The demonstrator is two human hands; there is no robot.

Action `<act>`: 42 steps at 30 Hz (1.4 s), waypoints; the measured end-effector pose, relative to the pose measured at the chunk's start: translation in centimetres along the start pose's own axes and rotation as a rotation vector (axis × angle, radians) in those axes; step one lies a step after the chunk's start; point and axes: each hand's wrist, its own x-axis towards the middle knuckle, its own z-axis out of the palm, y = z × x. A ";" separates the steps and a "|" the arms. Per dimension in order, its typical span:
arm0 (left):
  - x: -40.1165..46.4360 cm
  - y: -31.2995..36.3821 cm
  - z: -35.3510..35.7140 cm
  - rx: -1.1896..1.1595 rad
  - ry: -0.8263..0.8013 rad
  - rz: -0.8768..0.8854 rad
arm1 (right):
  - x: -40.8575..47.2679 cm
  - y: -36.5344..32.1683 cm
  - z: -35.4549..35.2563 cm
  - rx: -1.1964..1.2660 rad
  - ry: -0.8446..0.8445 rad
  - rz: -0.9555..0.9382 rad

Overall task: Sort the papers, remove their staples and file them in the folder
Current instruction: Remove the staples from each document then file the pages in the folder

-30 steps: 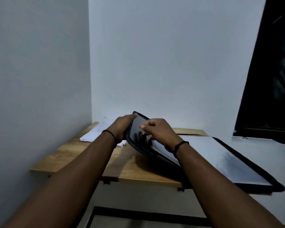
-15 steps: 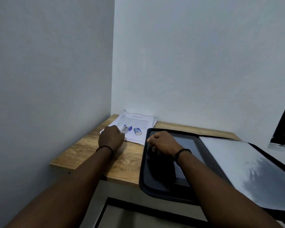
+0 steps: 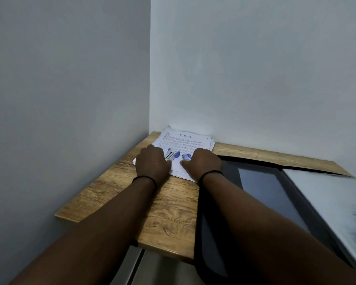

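One wooden desk (image 3: 173, 204) fills a wall corner. One black folder (image 3: 261, 194) lies open across its right half, overhanging the front edge. One stack of printed papers (image 3: 185, 140) sits in the far corner. Two hands rest on the stack: left hand (image 3: 152, 163) beside one blue stapler (image 3: 172, 155), right hand (image 3: 203, 163) against one small blue box (image 3: 186, 156). Finger grip: cannot tell.

Papers (image 3: 185, 140) lie at far corner of surface (image 3: 173, 202); stapler (image 3: 172, 155) and small box (image 3: 186, 156) on them, between both hands. Open folder (image 3: 265, 188) lies right, overhanging near edge.
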 end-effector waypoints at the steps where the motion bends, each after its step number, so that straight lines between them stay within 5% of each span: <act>1: 0.1 0.1 0.0 -0.011 0.005 0.003 | 0.3 0.1 0.3 -0.002 0.005 0.014; 11: 1.6 9.0 1.0 -0.239 0.077 0.038 | 3.0 8.8 -4.9 0.091 0.133 0.206; 21: 6.0 22.4 7.7 -0.057 -0.095 0.129 | 5.4 21.4 -6.2 0.030 0.107 0.351; 30: 8.1 24.3 11.1 -0.144 -0.199 0.104 | 10.1 23.0 -4.4 0.124 0.021 0.353; 42: 8.2 24.2 11.8 -0.189 -0.133 0.101 | 11.6 23.5 -2.4 0.045 0.070 0.268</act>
